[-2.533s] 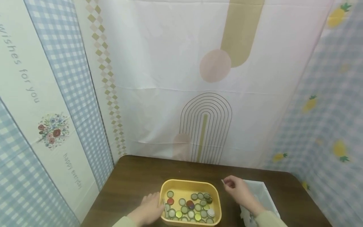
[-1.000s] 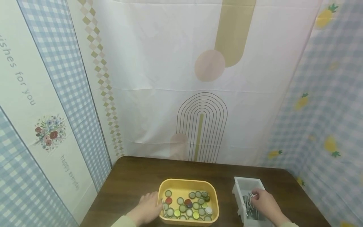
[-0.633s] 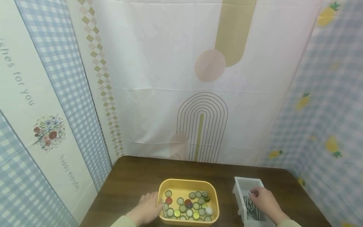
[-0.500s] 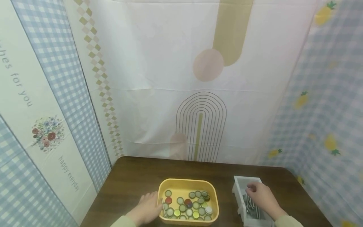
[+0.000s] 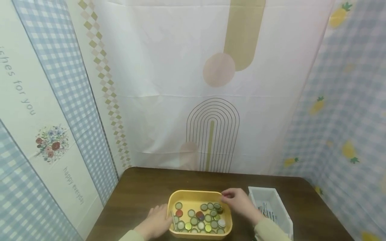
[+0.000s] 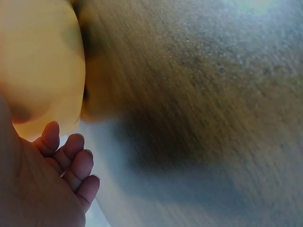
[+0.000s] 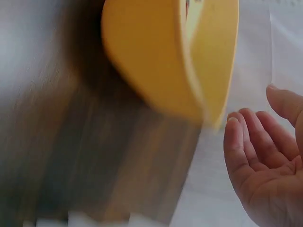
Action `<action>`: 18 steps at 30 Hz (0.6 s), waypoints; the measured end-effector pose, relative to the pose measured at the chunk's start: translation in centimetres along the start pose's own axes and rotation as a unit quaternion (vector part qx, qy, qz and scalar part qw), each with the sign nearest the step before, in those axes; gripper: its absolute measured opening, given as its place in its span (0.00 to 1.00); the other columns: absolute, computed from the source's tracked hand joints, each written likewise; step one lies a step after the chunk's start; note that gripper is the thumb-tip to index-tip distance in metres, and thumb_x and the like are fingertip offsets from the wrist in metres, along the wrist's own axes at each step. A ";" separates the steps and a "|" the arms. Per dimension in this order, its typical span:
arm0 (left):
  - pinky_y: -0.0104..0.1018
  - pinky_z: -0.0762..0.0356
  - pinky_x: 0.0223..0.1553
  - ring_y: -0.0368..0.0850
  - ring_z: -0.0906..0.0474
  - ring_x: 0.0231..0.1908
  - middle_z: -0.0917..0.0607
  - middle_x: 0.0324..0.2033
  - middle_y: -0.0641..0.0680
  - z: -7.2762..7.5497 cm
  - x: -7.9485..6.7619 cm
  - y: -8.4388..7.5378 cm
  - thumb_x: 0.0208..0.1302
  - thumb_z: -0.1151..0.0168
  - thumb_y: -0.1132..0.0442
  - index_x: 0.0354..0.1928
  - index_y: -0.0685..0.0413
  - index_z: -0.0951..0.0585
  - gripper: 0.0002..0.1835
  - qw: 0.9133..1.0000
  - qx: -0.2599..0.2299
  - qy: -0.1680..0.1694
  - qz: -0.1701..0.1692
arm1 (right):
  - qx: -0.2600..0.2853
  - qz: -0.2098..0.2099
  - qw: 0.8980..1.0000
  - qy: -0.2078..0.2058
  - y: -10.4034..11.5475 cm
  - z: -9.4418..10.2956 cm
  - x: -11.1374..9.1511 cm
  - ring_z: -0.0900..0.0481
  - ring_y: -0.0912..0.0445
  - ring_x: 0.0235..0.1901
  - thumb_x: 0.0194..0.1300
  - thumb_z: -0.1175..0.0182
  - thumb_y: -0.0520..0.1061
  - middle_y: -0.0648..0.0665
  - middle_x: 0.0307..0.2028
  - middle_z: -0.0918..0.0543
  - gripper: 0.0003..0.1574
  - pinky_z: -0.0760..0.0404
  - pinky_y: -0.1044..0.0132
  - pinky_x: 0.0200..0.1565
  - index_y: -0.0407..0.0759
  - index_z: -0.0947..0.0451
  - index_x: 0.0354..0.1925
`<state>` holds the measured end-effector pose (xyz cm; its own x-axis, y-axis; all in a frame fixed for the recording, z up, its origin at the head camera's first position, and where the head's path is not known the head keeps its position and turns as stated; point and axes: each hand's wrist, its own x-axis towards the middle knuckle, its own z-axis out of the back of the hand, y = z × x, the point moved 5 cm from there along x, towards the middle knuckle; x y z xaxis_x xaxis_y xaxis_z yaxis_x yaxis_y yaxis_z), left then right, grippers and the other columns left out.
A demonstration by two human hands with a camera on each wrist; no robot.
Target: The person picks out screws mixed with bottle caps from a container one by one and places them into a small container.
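A yellow plastic bin (image 5: pixel 197 235) stands at the front middle of the table, holding several bottle caps (image 5: pixel 208 218), mostly pale-lined, with some red and yellow ones. A thin metal rod (image 5: pixel 173 220) leans inside its left wall. My left hand (image 5: pixel 154 221) rests against the outer left side, its fingers loosely bent in the left wrist view. At the far right corner of the bin is my right hand (image 5: pixel 239 202). In the right wrist view its fingers (image 7: pixel 258 142) curve loosely beside the yellow wall, thumb apart, with nothing between them.
Right of the yellow bin stands a white bin (image 5: pixel 283 212) with metal screws (image 5: pixel 266 212) in it, partly hidden by my right forearm. The brown table (image 5: pixel 144 187) ends at a white patterned cloth (image 5: pixel 156 127) behind; checked cloths hang at both sides.
My right hand has left the white bin of screws and moved left to the corner of the yellow bin. My left hand stays at the yellow bin's left side.
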<state>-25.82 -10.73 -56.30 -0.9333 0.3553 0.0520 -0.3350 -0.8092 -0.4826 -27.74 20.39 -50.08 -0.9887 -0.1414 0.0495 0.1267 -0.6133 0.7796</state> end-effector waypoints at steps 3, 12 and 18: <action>0.55 0.36 0.44 0.50 0.31 0.38 0.25 0.35 0.49 -0.2 -0.1 0.2 0.66 0.50 0.53 0.45 0.59 0.25 0.17 1.000 0.002 -0.003 0.002 | 0.032 0.025 0.998 0.053 1.2 -2.9 0.4 0.18 0.53 0.35 0.58 0.32 0.47 0.46 0.35 0.15 0.21 0.19 0.60 0.37 0.33 0.18 0.45; 0.54 0.37 0.44 0.47 0.32 0.37 0.26 0.34 0.47 -0.5 0.1 0.3 0.67 0.51 0.53 0.44 0.57 0.25 0.15 1.000 -0.008 0.009 0.011 | 0.076 0.029 0.988 0.128 3.9 -10.7 0.5 0.18 0.53 0.31 0.57 0.33 0.40 0.44 0.31 0.15 0.14 0.19 0.59 0.34 0.33 0.17 0.40; 0.55 0.37 0.44 0.50 0.31 0.38 0.26 0.33 0.49 -0.2 0.0 0.1 0.67 0.50 0.52 0.44 0.59 0.25 0.16 1.000 -0.002 0.003 0.001 | 0.078 0.042 0.987 0.136 5.8 -13.9 0.3 0.21 0.57 0.25 0.53 0.33 0.38 0.46 0.29 0.15 0.08 0.21 0.63 0.27 0.36 0.15 0.34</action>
<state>-25.81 -10.72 -56.48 -0.9334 0.3559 0.0456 -0.3320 -0.8084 -0.4861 -26.21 6.04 -54.21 -0.9147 -0.4026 -0.0352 0.1719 -0.4664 0.8677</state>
